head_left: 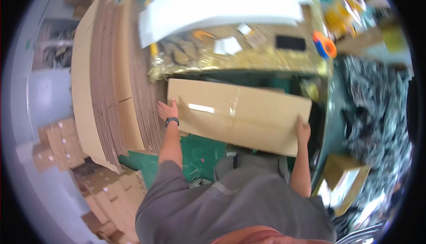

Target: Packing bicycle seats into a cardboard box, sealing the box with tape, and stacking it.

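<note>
Head view: nearest is the wearer's grey shirt (248, 199), with both bare forearms reaching away from it. Just beyond, a long brown cardboard box (235, 115) spans the space between the hands, near side of the worktable, its right end set nearer than its left. Clear tape crosses its middle. The left hand (167, 110), a dark watch (172, 120) at its wrist, touches the box's left end, thumb and fingers apart. The right hand (303, 131) is clamped on the right end, thumb on the face, other fingers hidden. Green floor (199, 153) shows below.

Left of the box stand tall stacks of flattened cardboard (126, 79); dark crumpled plastic (377, 97) lies to the right. Farther on, the worktable (248, 62) has a tape-covered near edge. On it are a black flat rectangle (290, 43), white paper (227, 45) and an orange-and-blue ring-shaped tool (322, 43). Farthest across lies a large white sheet (226, 6).
</note>
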The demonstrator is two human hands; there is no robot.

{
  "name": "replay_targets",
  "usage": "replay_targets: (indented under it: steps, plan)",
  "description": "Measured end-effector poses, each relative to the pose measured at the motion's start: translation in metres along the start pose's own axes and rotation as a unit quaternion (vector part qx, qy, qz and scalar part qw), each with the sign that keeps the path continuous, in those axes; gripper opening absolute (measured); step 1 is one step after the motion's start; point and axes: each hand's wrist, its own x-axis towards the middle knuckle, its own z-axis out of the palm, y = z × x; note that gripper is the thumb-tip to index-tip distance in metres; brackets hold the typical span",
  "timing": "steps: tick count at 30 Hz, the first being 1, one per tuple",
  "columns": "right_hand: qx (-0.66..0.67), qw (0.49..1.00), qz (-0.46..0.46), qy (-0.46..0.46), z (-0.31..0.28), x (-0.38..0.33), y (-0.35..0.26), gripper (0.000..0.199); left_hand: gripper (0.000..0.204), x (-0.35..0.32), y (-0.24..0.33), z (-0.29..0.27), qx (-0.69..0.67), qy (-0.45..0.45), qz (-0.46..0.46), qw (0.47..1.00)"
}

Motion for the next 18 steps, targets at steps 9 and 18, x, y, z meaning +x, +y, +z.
replay_targets:
  steps: [9,18]
  plan:
    - [-0.206,0.972,-0.016,0.112,-0.024,0.004,0.009,0.105,0.1,0.031,-0.066,-0.006,-0.137,-0.223,-0.06,0.963]
    - [-0.319,0.815,-0.482,0.04,-0.2,0.025,-0.049,0.081,0.097,-0.224,-0.247,-0.185,-0.228,-0.134,-0.156,0.952]
